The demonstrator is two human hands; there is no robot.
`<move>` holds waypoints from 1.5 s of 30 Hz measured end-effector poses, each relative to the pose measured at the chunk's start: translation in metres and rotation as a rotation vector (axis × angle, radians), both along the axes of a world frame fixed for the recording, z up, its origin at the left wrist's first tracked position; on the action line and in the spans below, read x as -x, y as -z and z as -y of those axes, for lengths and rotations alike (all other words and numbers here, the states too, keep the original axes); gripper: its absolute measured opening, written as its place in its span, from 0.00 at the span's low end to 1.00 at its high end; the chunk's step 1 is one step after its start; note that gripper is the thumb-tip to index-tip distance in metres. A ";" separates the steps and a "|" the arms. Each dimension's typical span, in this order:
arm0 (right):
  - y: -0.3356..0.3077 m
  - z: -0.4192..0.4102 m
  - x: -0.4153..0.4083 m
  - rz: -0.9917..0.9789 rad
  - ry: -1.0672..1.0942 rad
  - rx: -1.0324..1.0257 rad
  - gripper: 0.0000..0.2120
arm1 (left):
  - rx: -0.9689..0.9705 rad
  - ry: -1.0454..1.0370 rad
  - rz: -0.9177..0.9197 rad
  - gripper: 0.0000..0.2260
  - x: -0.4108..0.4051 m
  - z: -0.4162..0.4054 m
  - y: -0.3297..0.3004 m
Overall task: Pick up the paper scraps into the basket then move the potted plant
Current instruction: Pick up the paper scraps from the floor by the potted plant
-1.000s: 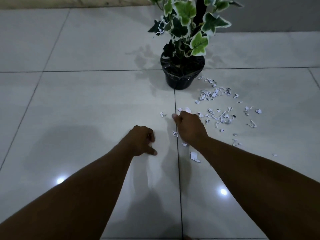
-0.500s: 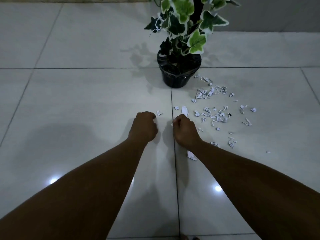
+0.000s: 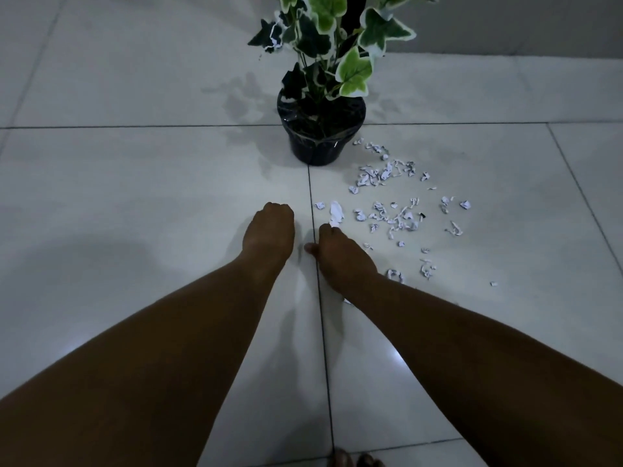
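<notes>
Paper scraps (image 3: pixel 391 217) lie scattered on the white tiled floor, to the right of a tile joint. A larger white scrap (image 3: pixel 336 213) lies just beyond my right hand (image 3: pixel 337 254). That hand rests knuckles up with its fingers curled down to the scrap's near end and its thumb sticking out to the left; its fingertips are hidden. My left hand (image 3: pixel 269 230) is a closed fist on the floor left of the joint, and nothing shows in it. The potted plant (image 3: pixel 320 136), a black pot with green and white ivy leaves, stands beyond both hands. No basket is in view.
More scraps (image 3: pixel 384 171) cluster right beside the pot's base, and a few (image 3: pixel 426 267) lie right of my right forearm. A grey wall (image 3: pixel 522 25) runs along the back right. My toes (image 3: pixel 354 460) show at the bottom edge.
My left fist has moved forward over the spot where a small scrap lay. My right hand drew back slightly, then reached toward the larger scrap. The view has shifted closer to the plant.
</notes>
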State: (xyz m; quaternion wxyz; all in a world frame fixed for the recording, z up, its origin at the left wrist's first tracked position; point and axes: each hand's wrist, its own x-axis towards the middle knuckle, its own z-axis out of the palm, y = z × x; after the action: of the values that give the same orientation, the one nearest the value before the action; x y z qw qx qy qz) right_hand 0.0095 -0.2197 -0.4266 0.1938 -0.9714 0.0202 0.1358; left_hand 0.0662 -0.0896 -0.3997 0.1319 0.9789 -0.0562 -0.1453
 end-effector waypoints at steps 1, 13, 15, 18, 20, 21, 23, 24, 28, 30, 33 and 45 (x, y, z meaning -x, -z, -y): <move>0.000 -0.001 0.003 0.021 -0.064 0.083 0.17 | -0.014 0.005 0.010 0.09 0.001 0.002 0.000; -0.013 0.007 -0.005 -0.158 0.708 -0.749 0.10 | 0.430 -0.043 -0.071 0.05 0.020 0.006 -0.003; -0.019 0.007 -0.008 -0.276 0.904 -1.031 0.14 | 0.508 0.017 -0.094 0.04 0.028 0.011 -0.006; -0.021 0.009 -0.005 -0.317 1.042 -1.186 0.13 | 0.545 0.077 -0.095 0.05 0.033 0.018 -0.011; -0.021 0.011 0.000 -0.320 1.020 -1.168 0.15 | 0.575 0.081 -0.078 0.06 0.034 0.023 -0.014; -0.022 0.012 0.002 -0.319 1.002 -1.153 0.16 | 0.587 0.078 -0.070 0.06 0.035 0.026 -0.016; -0.024 0.016 0.004 -0.302 0.993 -1.156 0.17 | 0.610 0.049 -0.050 0.05 0.036 0.031 -0.019; -0.026 0.017 0.006 -0.288 0.989 -1.159 0.18 | 0.636 0.022 -0.038 0.04 0.037 0.033 -0.021; -0.030 0.025 0.012 -0.236 0.956 -1.093 0.22 | 0.642 0.038 -0.125 0.14 0.033 0.031 -0.026; -0.031 0.032 0.017 -0.207 0.971 -1.003 0.22 | 0.649 0.121 -0.301 0.17 0.033 0.029 -0.027; -0.031 0.046 0.026 -0.187 0.981 -0.850 0.25 | 0.496 0.179 -0.301 0.19 0.041 0.024 -0.022; -0.023 0.079 0.062 -0.190 0.937 -0.651 0.24 | 0.157 0.367 -0.169 0.21 0.100 0.061 0.001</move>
State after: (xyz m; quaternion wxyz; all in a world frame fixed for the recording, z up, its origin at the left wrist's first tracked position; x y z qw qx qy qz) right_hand -0.0526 -0.2986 -0.4032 0.5193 -0.7328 0.4226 0.1214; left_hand -0.0334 -0.1507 -0.4004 0.1836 0.9233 -0.2334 -0.2437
